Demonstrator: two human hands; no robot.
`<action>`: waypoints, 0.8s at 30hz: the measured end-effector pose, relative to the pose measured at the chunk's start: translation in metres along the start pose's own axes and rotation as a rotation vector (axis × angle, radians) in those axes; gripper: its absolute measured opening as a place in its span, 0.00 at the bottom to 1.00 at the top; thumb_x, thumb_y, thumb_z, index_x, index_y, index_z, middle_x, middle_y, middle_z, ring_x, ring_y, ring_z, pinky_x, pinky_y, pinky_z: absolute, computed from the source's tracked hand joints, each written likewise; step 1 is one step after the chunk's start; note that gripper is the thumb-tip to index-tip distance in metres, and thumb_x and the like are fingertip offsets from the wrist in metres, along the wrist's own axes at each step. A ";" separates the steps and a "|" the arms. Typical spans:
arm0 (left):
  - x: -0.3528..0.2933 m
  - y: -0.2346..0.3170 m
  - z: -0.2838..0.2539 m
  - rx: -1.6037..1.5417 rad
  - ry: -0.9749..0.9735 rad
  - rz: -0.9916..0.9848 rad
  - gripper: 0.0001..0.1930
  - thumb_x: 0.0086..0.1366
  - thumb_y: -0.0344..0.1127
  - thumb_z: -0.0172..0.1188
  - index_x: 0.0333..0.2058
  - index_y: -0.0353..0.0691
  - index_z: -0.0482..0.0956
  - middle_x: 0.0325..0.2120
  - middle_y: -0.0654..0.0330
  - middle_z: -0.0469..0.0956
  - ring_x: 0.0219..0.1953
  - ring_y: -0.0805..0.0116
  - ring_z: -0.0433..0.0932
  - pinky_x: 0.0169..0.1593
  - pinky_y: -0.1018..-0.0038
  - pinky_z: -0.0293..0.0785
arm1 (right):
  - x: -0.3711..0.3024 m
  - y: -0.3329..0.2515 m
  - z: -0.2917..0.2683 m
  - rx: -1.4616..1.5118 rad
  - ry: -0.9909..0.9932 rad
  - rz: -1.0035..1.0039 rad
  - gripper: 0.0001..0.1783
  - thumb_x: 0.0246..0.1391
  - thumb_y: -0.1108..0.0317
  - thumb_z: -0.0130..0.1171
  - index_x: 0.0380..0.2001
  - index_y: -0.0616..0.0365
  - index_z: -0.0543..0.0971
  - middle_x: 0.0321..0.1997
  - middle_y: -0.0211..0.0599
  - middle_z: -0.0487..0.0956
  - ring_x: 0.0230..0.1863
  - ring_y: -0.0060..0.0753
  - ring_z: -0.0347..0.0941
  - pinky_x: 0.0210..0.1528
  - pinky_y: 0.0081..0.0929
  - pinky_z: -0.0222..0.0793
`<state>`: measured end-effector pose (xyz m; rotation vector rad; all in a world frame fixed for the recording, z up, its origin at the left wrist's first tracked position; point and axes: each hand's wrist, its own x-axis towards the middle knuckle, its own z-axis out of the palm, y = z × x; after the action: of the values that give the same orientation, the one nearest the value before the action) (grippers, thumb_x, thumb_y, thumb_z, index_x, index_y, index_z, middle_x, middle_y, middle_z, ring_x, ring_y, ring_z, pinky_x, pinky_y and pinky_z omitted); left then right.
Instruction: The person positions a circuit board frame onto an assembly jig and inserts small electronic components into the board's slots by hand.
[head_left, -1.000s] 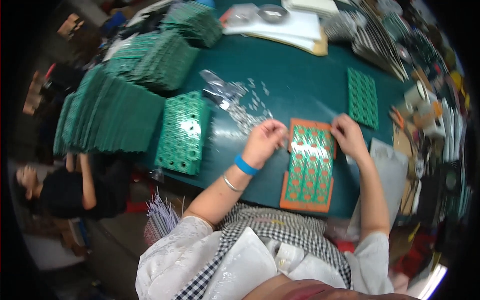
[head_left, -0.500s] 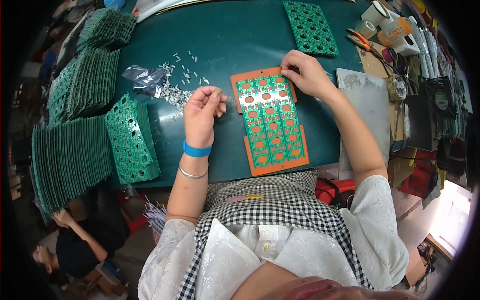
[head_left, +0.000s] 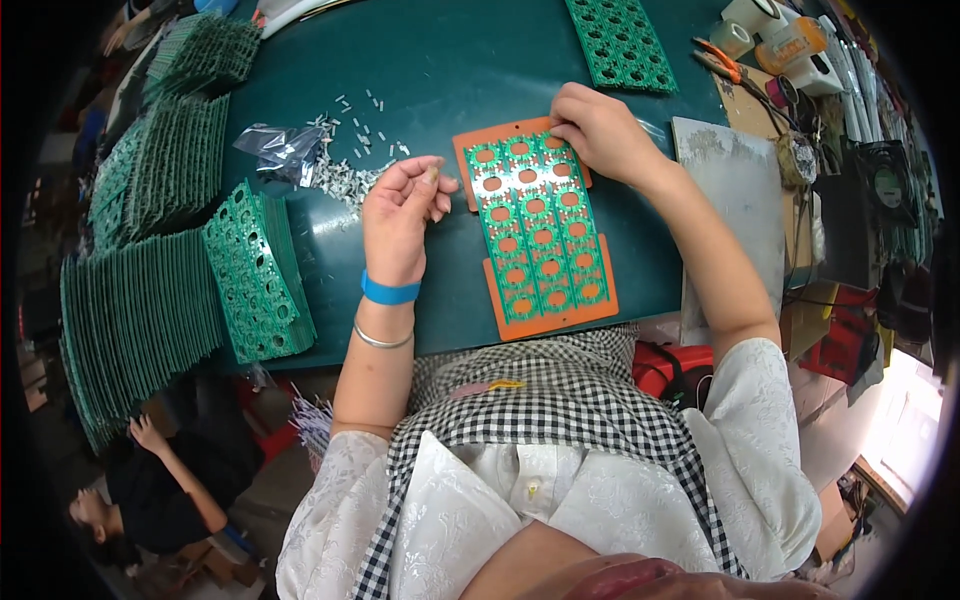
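A green circuit board panel (head_left: 538, 235) with rows of oval cutouts lies on an orange-brown fixture plate (head_left: 545, 326) in front of me. My right hand (head_left: 604, 138) is at the panel's far right corner, its fingers pinched down there; anything between the fingertips is hidden. My left hand (head_left: 402, 205) hovers left of the panel, palm partly up, thumb pressed to the curled fingers. Whatever it may hold is too small to make out. Beyond that hand lies a pile of small white parts (head_left: 345, 182), several scattered loose, beside a crumpled plastic bag (head_left: 278, 150).
Stacks of green panels (head_left: 140, 320) fill the left side, with a smaller stack (head_left: 250, 280) nearer me. More panels (head_left: 622, 45) lie at the far right. A grey metal sheet (head_left: 735, 220), orange-handled pliers (head_left: 718, 62) and tape rolls (head_left: 735, 40) are on the right. Another person (head_left: 165, 490) sits lower left.
The view has shifted slightly. My right hand stays at the panel's far right corner, its fingers curled in more. My left hand has barely moved. The other person's hand has come away from the panel stack.
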<state>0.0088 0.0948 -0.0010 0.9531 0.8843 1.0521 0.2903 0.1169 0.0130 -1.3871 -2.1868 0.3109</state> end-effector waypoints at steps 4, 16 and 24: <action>-0.003 0.002 0.001 -0.001 -0.018 -0.020 0.09 0.71 0.30 0.53 0.46 0.34 0.77 0.31 0.58 0.81 0.27 0.76 0.74 0.31 0.82 0.69 | 0.000 0.000 0.000 -0.041 -0.009 -0.048 0.05 0.51 0.75 0.62 0.30 0.62 0.75 0.35 0.39 0.74 0.37 0.45 0.75 0.38 0.35 0.72; -0.024 0.013 0.034 -0.617 -0.269 -0.364 0.07 0.72 0.34 0.51 0.40 0.36 0.73 0.43 0.53 0.77 0.35 0.74 0.73 0.33 0.80 0.68 | -0.014 -0.088 -0.027 0.275 0.167 -0.204 0.10 0.43 0.76 0.67 0.32 0.56 0.81 0.36 0.35 0.77 0.33 0.36 0.77 0.32 0.27 0.74; -0.038 0.009 0.042 -0.637 -0.311 -0.421 0.07 0.70 0.33 0.55 0.41 0.36 0.75 0.36 0.62 0.75 0.38 0.74 0.72 0.42 0.78 0.70 | -0.014 -0.099 -0.019 0.152 0.211 -0.450 0.10 0.36 0.77 0.66 0.26 0.59 0.78 0.32 0.35 0.77 0.31 0.37 0.76 0.30 0.29 0.73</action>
<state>0.0354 0.0516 0.0264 0.3527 0.4145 0.7201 0.2294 0.0590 0.0698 -0.7781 -2.1710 0.1513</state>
